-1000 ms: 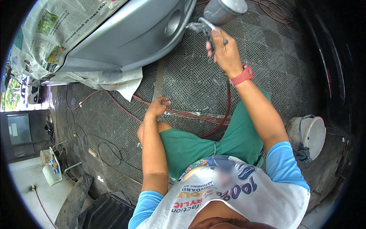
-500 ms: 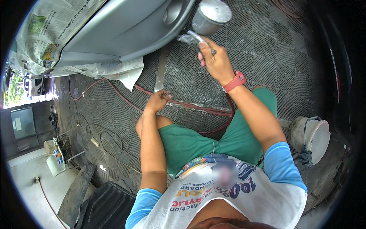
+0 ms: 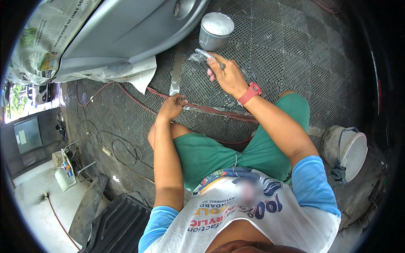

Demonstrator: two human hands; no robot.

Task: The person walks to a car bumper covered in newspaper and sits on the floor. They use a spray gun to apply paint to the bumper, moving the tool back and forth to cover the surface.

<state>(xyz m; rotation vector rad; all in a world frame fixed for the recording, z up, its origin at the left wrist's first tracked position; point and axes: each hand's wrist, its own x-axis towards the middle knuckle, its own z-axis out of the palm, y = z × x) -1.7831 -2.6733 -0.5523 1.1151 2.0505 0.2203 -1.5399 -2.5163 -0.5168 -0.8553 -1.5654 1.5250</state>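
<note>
My right hand (image 3: 230, 78) is closed on a crumpled silvery-grey piece (image 3: 197, 57) with a pale strip along its upper edge; its exact kind is hard to tell. Just beyond that hand stands a grey tub (image 3: 214, 41) holding pale, frothy-looking contents. My left hand (image 3: 171, 108) lies near my left knee, fingers curled, and nothing shows in it. Ahead on the left, a silver-grey car body panel (image 3: 139, 33) curves across the view, with newspaper masking (image 3: 52, 36) on its left part and lower edge.
Red hoses (image 3: 219, 112) run over the ribbed floor between my legs and the panel. A dark cable (image 3: 122, 147) coils at left. By my right side stands a white bucket (image 3: 337, 147) with a dark cloth on its handle. A black ridged panel (image 3: 120, 223) lies at lower left.
My right hand has shifted slightly left and toward me with the grey piece still in it. The tub and panel sit a little differently in view. The left hand stays by the knee.
</note>
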